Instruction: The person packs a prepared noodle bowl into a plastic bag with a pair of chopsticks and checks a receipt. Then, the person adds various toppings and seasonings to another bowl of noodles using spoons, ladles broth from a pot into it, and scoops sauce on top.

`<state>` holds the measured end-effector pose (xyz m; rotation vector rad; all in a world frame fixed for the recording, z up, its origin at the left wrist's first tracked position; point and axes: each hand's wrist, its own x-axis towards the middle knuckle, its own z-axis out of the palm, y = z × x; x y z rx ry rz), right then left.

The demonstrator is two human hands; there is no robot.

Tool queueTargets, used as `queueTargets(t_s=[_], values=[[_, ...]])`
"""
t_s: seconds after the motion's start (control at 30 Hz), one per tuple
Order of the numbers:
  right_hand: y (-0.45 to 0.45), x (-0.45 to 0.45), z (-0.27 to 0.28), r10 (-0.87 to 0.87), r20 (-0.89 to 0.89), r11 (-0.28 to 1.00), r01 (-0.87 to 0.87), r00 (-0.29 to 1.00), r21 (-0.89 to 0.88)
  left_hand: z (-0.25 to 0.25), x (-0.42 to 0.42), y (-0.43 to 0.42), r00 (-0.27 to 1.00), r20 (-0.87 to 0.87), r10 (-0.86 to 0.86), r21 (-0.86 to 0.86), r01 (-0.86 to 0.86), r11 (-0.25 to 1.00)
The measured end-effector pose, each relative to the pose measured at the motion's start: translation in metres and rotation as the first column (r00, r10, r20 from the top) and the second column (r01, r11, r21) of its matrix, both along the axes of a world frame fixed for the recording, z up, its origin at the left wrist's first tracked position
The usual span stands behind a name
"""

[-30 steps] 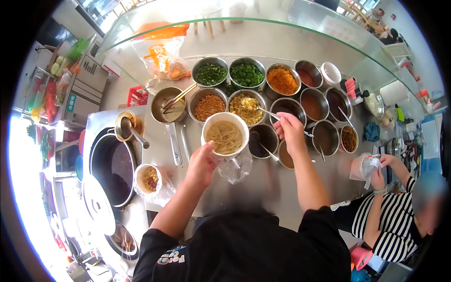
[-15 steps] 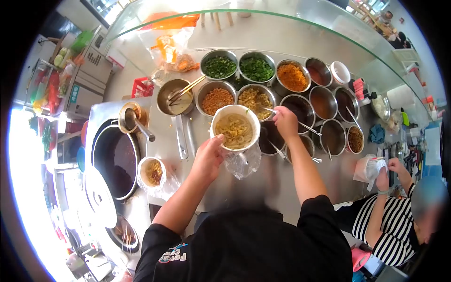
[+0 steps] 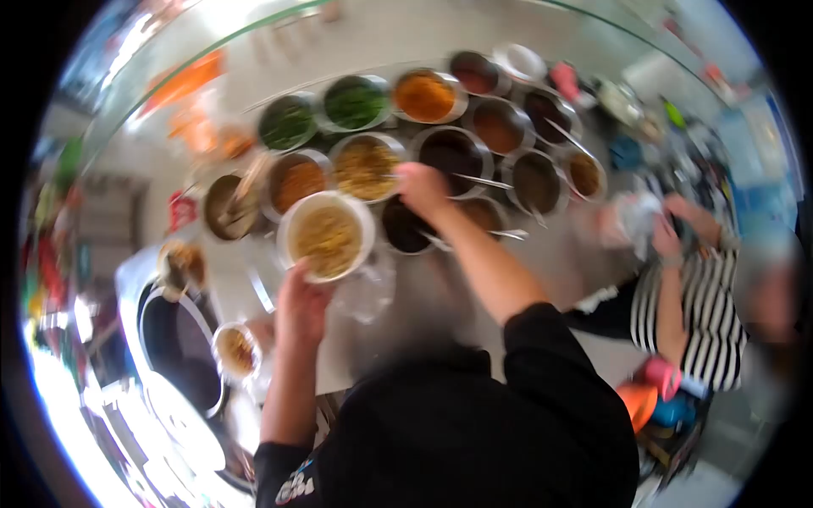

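Note:
My left hand (image 3: 305, 298) grips the lower rim of a white tub (image 3: 326, 236) that holds pale noodles under a yellowish chopped topping. A clear plastic bag (image 3: 366, 290) hangs at the tub's side. At the near edge of the metal pot of yellow chopped topping (image 3: 365, 166), my right hand (image 3: 423, 190) is closed on a spoon handle, blurred by motion. The spoon's bowl is hard to make out. Just left of that pot is one of orange-brown beans or nuts (image 3: 300, 178). Pots of greens (image 3: 354, 102) and orange topping (image 3: 424, 96) stand behind.
A second bagged tub (image 3: 238, 350) stands at the left, beside a large dark pot (image 3: 179, 347). Pots of sauce (image 3: 498, 126) with spoons fill the right side. A glass guard crosses the far edge. At the right, a co-worker in a striped shirt (image 3: 693, 317) handles a bag.
The view has turned and blurred. Yellowish topping now lies on the noodles, where a second ago they were bare. My right hand moved with the spoon from the pot to the tub and back.

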<state>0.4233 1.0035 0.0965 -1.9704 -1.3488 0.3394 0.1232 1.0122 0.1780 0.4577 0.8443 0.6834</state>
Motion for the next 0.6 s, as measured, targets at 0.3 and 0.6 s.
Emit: queueTargets(t_s=[0.3,0.6], values=[[0.001,-0.02,-0.001,-0.118,-0.094,0.993,0.12,0.989,0.017,0.024,-0.007,-0.006,0.995,0.064,-0.071,-0.01,0.072,0.997],[-0.008,-0.032,0.011,-0.166,-0.194,0.982,0.143,0.967,-0.124,0.044,-0.007,-0.018,0.996,0.026,-0.083,0.014,0.083,0.996]])
